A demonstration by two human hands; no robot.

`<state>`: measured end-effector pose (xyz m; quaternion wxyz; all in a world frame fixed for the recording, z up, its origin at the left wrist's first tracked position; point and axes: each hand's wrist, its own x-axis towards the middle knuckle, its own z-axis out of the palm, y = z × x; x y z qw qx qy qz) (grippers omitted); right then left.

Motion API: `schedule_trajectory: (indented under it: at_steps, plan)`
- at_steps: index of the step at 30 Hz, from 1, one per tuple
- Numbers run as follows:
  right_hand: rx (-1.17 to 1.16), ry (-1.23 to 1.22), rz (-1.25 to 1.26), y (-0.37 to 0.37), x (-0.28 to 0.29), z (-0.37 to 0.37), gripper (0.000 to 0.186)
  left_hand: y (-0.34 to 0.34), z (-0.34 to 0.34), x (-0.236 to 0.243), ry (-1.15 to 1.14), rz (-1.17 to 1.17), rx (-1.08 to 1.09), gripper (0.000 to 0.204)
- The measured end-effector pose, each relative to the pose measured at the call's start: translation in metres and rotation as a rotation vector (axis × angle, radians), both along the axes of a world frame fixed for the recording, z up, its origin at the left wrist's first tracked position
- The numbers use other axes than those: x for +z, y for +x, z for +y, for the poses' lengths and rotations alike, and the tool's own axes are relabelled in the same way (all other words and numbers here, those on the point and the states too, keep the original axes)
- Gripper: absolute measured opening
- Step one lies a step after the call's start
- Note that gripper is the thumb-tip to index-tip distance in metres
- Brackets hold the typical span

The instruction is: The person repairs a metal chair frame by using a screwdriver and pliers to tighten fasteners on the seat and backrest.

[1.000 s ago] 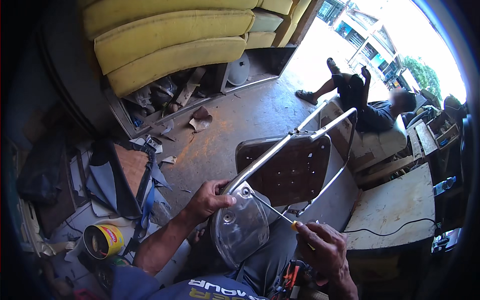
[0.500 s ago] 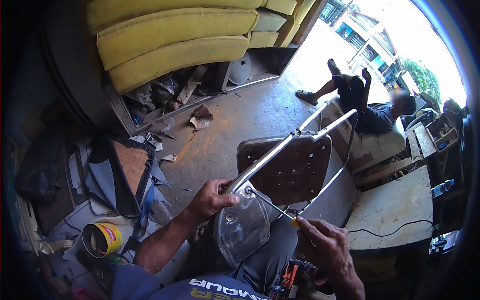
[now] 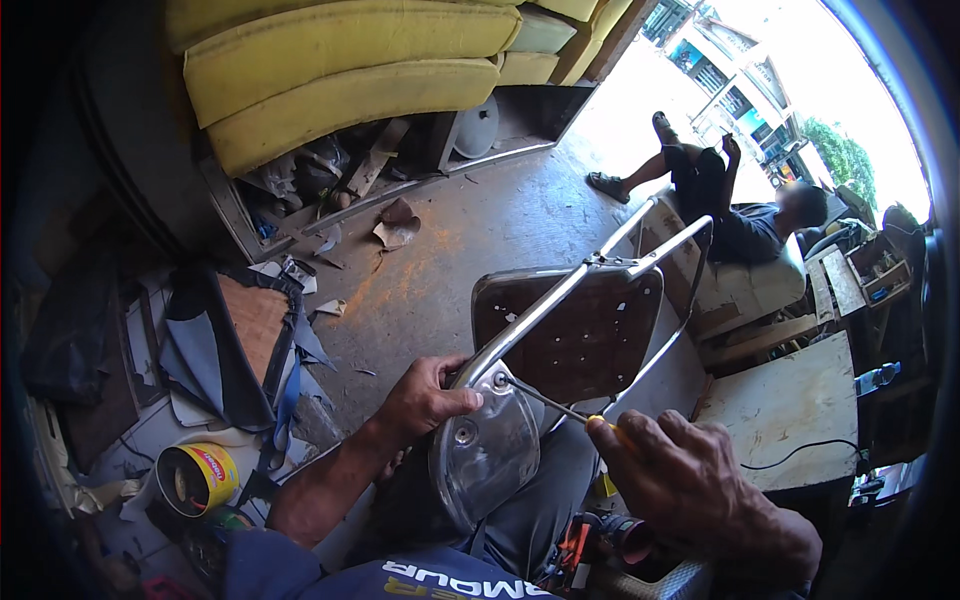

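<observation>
A chair with a shiny metal tube frame point(image 3: 540, 309) leans across my lap. Its dark brown panel point(image 3: 570, 345), dotted with small holes, faces me. On the near end of the frame sits a glossy rounded plate point(image 3: 487, 455), and my left hand point(image 3: 428, 400) is closed around the tube beside it, thumb resting at the plate's edge. My right hand point(image 3: 685, 465) grips the yellow handle of a screwdriver point(image 3: 550, 402). The screwdriver's shaft slants to a round fastener at the plate's upper corner; its tip meets that spot. My fingers cover most of the handle.
Yellow cushions point(image 3: 340, 75) are stacked at the far left. Fabric and board scraps point(image 3: 255, 340) lie left, near a yellow can point(image 3: 205, 478). Red-handled tools point(image 3: 573, 548) sit by my right thigh. A pale board point(image 3: 785, 405) stands right; beyond, a person point(image 3: 745, 225) reclines on a seat.
My right hand has turned about the screwdriver handle, its wrist and forearm swinging out to the right. The left hand keeps its hold on the tube, and the view has shifted slightly.
</observation>
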<state>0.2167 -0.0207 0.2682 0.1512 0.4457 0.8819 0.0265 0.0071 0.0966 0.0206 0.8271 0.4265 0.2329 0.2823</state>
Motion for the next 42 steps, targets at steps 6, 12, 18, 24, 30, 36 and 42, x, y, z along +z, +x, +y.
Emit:
schedule_trajectory:
  at_steps: [6, 12, 18, 24, 30, 36, 42]
  plan:
    - [0.12, 0.012, -0.066, -0.016, 0.001, 0.015, 0.04, -0.002, 0.0, -0.001, 0.016, 0.061, 0.021, 0.045]
    - [0.34, 0.087, -0.213, -0.031, 0.003, 0.031, 0.029, -0.006, 0.002, 0.015, 0.002, 0.151, -0.01, 0.042]
    - [0.216, -0.103, -0.197, -0.041, 0.011, 0.039, 0.024, -0.006, 0.002, 0.016, -0.09, 0.162, -0.063, 0.04]
    - [0.227, -0.057, -0.153, -0.012, -0.003, 0.017, 0.034, -0.005, -0.003, 0.002, -0.107, 0.079, -0.003, 0.039]
    - [0.303, 0.035, -0.147, 0.005, -0.016, 0.009, 0.038, -0.007, -0.008, 0.008, -0.173, 0.066, 0.032, 0.039]
    - [-0.754, -0.445, 0.311, -0.023, 0.003, 0.045, 0.017, -0.003, -0.006, 0.002, -0.138, 0.052, 0.033, 0.035]
    - [-0.262, -0.166, 0.146, -0.012, -0.001, 0.028, 0.02, -0.003, -0.001, 0.001, -0.13, 0.062, -0.012, 0.038]
